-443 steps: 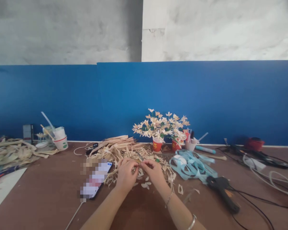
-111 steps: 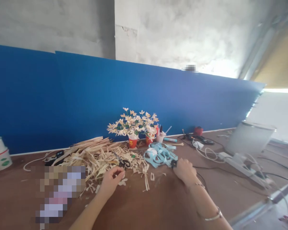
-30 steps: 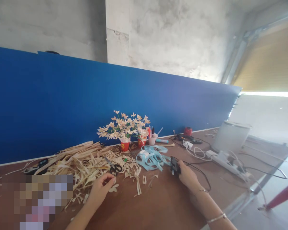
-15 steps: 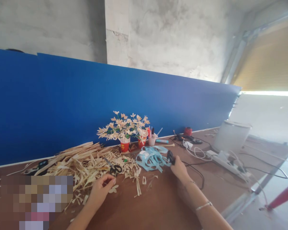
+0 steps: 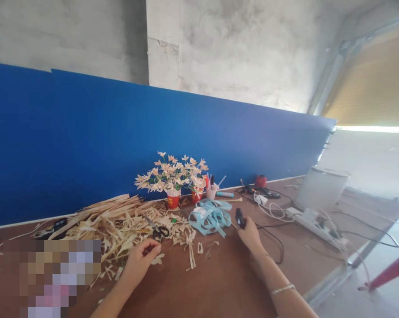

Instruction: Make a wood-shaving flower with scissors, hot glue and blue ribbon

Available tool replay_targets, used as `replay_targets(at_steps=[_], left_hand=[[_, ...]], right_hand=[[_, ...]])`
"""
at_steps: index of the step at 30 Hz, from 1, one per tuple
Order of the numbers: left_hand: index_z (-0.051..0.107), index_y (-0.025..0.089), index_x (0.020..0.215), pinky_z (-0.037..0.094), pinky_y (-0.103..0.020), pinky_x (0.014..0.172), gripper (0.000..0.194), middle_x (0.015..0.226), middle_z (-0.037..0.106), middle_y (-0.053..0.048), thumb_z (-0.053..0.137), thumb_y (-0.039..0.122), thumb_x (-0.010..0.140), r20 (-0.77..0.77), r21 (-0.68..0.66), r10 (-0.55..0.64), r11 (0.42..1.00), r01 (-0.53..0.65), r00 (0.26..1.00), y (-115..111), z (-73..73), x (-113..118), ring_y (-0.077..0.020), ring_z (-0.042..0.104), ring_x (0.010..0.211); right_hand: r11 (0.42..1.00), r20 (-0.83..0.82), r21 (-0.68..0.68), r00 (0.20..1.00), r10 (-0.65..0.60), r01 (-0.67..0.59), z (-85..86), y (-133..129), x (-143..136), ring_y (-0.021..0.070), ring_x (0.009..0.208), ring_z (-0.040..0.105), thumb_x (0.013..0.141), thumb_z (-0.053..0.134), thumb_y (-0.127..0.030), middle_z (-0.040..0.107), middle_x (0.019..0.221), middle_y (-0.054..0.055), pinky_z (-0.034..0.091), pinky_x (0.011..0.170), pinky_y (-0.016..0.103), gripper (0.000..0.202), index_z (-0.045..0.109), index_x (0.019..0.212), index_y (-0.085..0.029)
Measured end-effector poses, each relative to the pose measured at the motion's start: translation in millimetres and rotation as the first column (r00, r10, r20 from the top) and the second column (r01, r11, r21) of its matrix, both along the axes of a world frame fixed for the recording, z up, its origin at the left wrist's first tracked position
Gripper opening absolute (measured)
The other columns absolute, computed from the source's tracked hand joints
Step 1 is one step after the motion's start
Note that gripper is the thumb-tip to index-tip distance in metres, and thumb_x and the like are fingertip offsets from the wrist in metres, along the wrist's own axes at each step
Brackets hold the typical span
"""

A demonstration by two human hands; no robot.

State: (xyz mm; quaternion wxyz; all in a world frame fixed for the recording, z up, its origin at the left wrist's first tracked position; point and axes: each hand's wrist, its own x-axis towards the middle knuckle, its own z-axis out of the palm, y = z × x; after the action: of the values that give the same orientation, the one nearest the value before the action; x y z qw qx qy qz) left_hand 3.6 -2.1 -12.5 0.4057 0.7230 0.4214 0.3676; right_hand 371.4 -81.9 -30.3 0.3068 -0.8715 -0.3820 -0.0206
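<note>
My left hand point(image 5: 142, 259) is low over the brown table, thumb and fingers pinched together; a tiny pale bit shows at the fingertips, too small to name. Just below them lies a pale petal-shaped cutout point(image 5: 157, 259), and black-handled scissors point(image 5: 160, 231) rest behind on the husk scraps. My right hand point(image 5: 250, 236) is wrapped round a black glue gun point(image 5: 240, 218), its tip pointing down and left. A black cord point(image 5: 275, 240) runs off to the right of that hand. Light blue ribbon point(image 5: 210, 217) lies loosely piled just left of the glue gun.
Dried husk strips point(image 5: 109, 221) cover the table's left. Pale husk flowers point(image 5: 172, 174) stand in a red cup point(image 5: 173, 201) by a pen cup point(image 5: 211, 192). A power strip point(image 5: 315, 227) and white bin point(image 5: 321, 187) are at right, before a blue partition point(image 5: 86, 132).
The glue gun has turned slightly in my right hand, which has shifted a little down and to the right. My left hand stays almost where it was.
</note>
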Motion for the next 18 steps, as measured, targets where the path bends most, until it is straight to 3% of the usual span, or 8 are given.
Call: replay_targets(at_steps=[6,8,10,12,15,18], left_hand=[[0.059,0.017,0.062,0.038,-0.024,0.054,0.03,0.056,0.054,0.002,0.053,0.046,0.068,0.015,-0.003,0.0,1.0,0.0,1.0,0.0,-1.3,1.2,-0.0136,0.047,0.055],[0.059,0.017,0.062,0.037,-0.023,0.053,0.028,0.056,0.054,0.002,0.053,0.044,0.068,0.034,-0.003,0.005,1.0,-0.004,0.999,0.4,-2.7,2.0,-0.0129,0.047,0.054],[0.06,0.017,0.063,0.038,-0.023,0.053,0.027,0.057,0.055,0.002,0.053,0.042,0.068,0.052,-0.018,0.024,1.0,-0.023,0.998,0.7,-4.0,2.9,-0.013,0.047,0.054],[0.061,0.017,0.066,0.038,-0.023,0.053,0.026,0.058,0.057,0.001,0.053,0.041,0.068,0.068,-0.035,0.046,0.998,-0.044,0.997,1.1,-4.9,3.6,-0.0133,0.049,0.054],[0.061,0.016,0.063,0.038,-0.024,0.053,0.025,0.054,0.056,0.001,0.054,0.04,0.068,0.066,-0.022,0.112,0.994,-0.11,0.992,2.0,-5.4,3.8,-0.0136,0.048,0.052],[0.06,0.017,0.06,0.039,-0.024,0.053,0.023,0.052,0.056,0.001,0.054,0.038,0.067,0.064,0.008,0.155,0.988,-0.156,0.986,4.0,-6.4,3.1,-0.0141,0.049,0.052]], right_hand=[[0.999,-0.029,0.015,0.999,-0.038,0.038,4.7,-18.8,10.9,0.0236,0.079,0.059,0.069,0.049,-0.019,0.061,0.085,0.009,0.04,0.061,0.026,0.019,0.047,0.088,-0.018],[0.996,0.009,0.091,1.0,0.023,-0.023,10.6,-16.5,-0.6,0.023,0.083,0.058,0.071,0.048,-0.022,0.061,0.089,0.008,0.04,0.065,0.026,0.02,0.047,0.091,-0.018],[0.957,0.069,0.228,0.984,0.165,-0.177,17.9,-9.5,-22.4,0.0215,0.082,0.057,0.075,0.047,-0.027,0.061,0.089,0.006,0.04,0.068,0.026,0.021,0.048,0.094,-0.019],[0.871,0.096,0.33,0.931,0.352,-0.364,25.2,0.3,-53.3,0.0191,0.076,0.057,0.078,0.046,-0.03,0.061,0.085,0.004,0.041,0.068,0.025,0.021,0.05,0.095,-0.019],[0.684,0.088,0.313,0.737,0.67,-0.659,33.0,15.5,-106.7,0.0163,0.066,0.054,0.078,0.048,-0.031,0.06,0.075,0.001,0.041,0.062,0.023,0.015,0.054,0.086,-0.02],[0.497,0.115,0.299,0.548,0.829,-0.815,35.2,27.9,-151.3,0.0138,0.062,0.05,0.075,0.052,-0.024,0.056,0.068,-0.001,0.038,0.057,0.021,0.006,0.054,0.075,-0.019]])
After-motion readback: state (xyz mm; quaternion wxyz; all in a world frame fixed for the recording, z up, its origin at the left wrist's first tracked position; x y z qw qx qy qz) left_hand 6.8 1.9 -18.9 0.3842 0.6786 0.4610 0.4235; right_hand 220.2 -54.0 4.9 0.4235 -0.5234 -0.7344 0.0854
